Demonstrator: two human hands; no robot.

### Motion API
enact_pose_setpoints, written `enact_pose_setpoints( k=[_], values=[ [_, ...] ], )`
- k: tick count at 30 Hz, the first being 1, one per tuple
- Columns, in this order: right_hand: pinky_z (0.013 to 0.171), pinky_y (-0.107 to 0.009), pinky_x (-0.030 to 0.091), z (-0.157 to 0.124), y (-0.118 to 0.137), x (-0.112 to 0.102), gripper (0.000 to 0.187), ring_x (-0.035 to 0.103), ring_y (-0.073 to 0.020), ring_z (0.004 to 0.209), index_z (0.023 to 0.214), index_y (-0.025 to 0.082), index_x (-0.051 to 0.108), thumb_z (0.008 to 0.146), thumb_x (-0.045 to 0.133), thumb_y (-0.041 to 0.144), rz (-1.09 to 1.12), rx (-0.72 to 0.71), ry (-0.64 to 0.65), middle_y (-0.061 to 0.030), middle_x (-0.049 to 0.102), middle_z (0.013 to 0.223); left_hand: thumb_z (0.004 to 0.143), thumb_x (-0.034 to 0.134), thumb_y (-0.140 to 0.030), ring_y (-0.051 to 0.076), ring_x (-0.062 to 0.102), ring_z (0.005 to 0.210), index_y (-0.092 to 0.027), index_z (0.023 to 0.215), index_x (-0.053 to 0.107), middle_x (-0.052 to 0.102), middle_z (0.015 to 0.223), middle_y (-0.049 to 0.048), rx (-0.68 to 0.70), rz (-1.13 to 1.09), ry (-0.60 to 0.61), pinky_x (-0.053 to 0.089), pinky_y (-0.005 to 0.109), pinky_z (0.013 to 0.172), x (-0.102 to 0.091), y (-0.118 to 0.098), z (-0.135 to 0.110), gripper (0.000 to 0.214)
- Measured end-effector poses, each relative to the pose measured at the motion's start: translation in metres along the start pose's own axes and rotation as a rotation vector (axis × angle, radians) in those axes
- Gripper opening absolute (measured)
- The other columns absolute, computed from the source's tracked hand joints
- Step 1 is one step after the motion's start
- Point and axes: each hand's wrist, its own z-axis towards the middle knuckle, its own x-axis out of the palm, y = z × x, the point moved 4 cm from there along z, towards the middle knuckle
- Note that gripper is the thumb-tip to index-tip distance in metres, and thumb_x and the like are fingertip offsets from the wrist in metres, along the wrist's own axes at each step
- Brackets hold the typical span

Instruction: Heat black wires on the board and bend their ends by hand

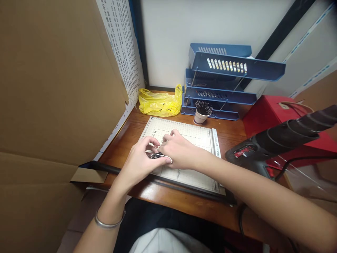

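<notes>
My left hand (140, 158) is curled around a white-rimmed paper cup (171, 160), its thumb along the near side. Thin black wire-like pieces (155, 155) with pale tips show inside it, between thumb and fingers. Bent over the cup's far right side is my right hand (177, 149), closed and touching it; what its fingertips grip is hidden. Both hands are above a paper trimmer board (195, 179) marked with a grid. Behind it stands another paper cup (200, 118), packed upright with similar black pieces (203, 107).
A yellow plastic bag (160, 103) lies at the back, beside a blue tiered file tray (223, 93). On the right are a black heat-gun-like tool (265, 144) with a cable and a red box (273, 116). Tall cardboard (58, 88) walls off the left.
</notes>
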Motion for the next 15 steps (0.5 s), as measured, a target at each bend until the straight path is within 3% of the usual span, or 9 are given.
enact_pose_setpoints(
  k=[3,7,10,15],
  values=[
    [0.080,-0.043,0.029,-0.001,-0.001,0.001,0.021,0.062,-0.0314,0.100,0.087,0.015,0.074,0.095,0.058,0.027,-0.017,0.047,-0.014,-0.0141,0.076,0.087,0.064,0.092,-0.038,0.014,0.059,0.074,-0.021,0.082,0.060,0.060,0.079,-0.0030,-0.027,-0.091,-0.086,0.047,0.025,0.067,-0.004,0.000,-0.002,0.041],
    [0.080,-0.043,0.030,-0.002,-0.001,0.004,0.025,0.063,-0.0315,0.097,0.087,0.014,0.074,0.095,0.058,0.031,-0.035,0.050,-0.028,-0.0155,0.075,0.083,0.074,0.083,-0.043,0.011,0.049,0.063,-0.018,0.070,0.059,0.055,0.067,-0.0036,-0.086,-0.223,-0.153,0.040,0.022,0.059,-0.004,0.004,-0.005,0.035],
    [0.081,-0.043,0.031,-0.002,0.004,0.004,0.023,0.062,-0.0327,0.099,0.089,0.013,0.074,0.094,0.061,0.031,-0.047,0.015,-0.044,-0.0163,0.075,0.083,0.076,0.079,-0.049,0.010,0.047,0.058,-0.017,0.070,0.065,0.057,0.064,-0.0017,-0.119,-0.243,-0.114,0.036,0.022,0.054,-0.003,0.004,0.000,0.036],
    [0.082,-0.042,0.030,-0.006,0.017,0.000,0.014,0.063,-0.0313,0.100,0.088,0.014,0.074,0.091,0.064,0.023,-0.030,-0.066,-0.077,-0.0153,0.077,0.089,0.071,0.085,-0.046,0.010,0.048,0.050,-0.014,0.067,0.074,0.059,0.055,0.0002,-0.140,-0.238,0.054,0.036,0.022,0.048,-0.008,0.001,0.015,0.033]
  ],
)
